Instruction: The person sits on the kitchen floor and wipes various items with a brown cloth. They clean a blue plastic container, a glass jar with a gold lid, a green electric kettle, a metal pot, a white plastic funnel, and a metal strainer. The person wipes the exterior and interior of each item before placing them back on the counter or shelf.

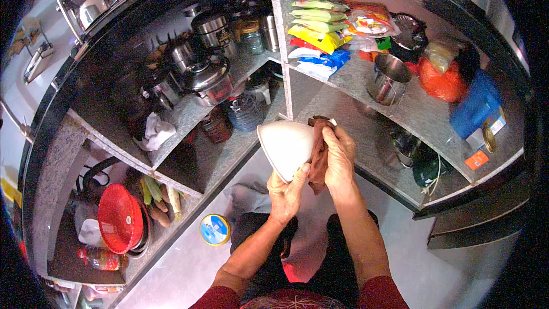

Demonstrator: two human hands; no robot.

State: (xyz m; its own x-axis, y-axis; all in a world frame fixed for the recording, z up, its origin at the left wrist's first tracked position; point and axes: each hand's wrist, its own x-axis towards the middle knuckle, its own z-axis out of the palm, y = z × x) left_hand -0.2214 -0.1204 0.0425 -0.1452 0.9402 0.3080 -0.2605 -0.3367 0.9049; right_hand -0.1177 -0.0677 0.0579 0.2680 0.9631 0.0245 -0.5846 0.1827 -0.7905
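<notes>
My left hand [286,194] grips a white tub [287,144] from below, with the thumb on its side. The tub lies tilted sideways, its wide rim toward the left, and its inside is hidden from me. In my right hand [339,157] a brown cloth [318,160] is bunched up, pressed against the tub's narrower right end. Both hands are in front of me, above the floor and before the corner of the shelves.
Steel pots [209,80] and jars crowd the left shelf. Packets [320,28], a steel pot [389,79] and an orange bag [440,80] stand on the right shelf. A red colander [120,217] sits at lower left. On the floor lies a round blue-and-white lid [215,229].
</notes>
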